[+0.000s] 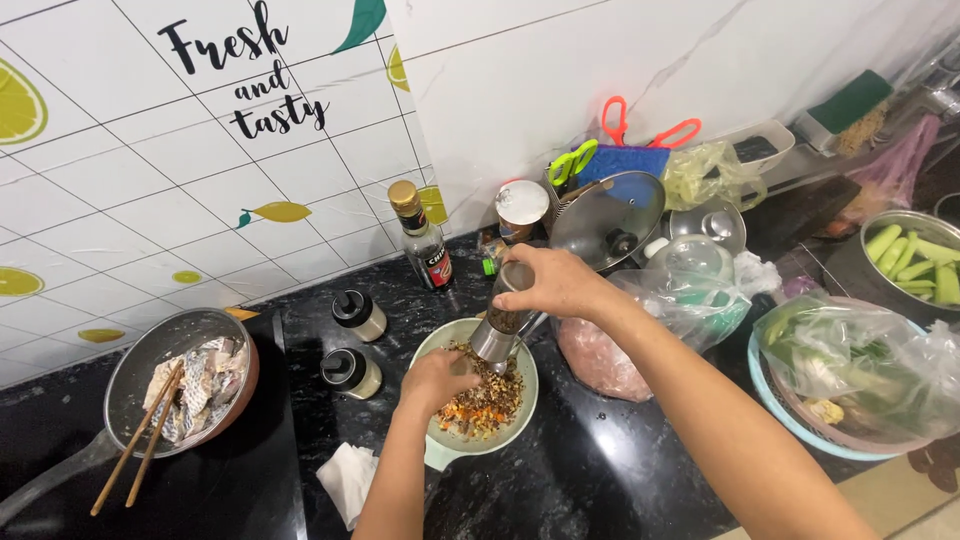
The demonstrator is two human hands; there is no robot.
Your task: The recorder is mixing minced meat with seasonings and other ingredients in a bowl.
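Observation:
A pale green bowl [432,340] of chopped, mixed seasoning in brown, orange and white sits on the black counter. Over it a steel-and-glass pepper grinder [500,322] is tilted. My right hand [555,283] grips the grinder's top. My left hand [437,381] is curled around the grinder's lower end, just above the food in the bowl.
A pan [150,345] of fish pieces with chopsticks [140,440] sits at left. Two small jars [352,345], a sauce bottle [420,237], pot lids [610,215], bagged meat [600,360], a basket of bagged greens [850,380] and a crumpled tissue [348,478] surround the bowl.

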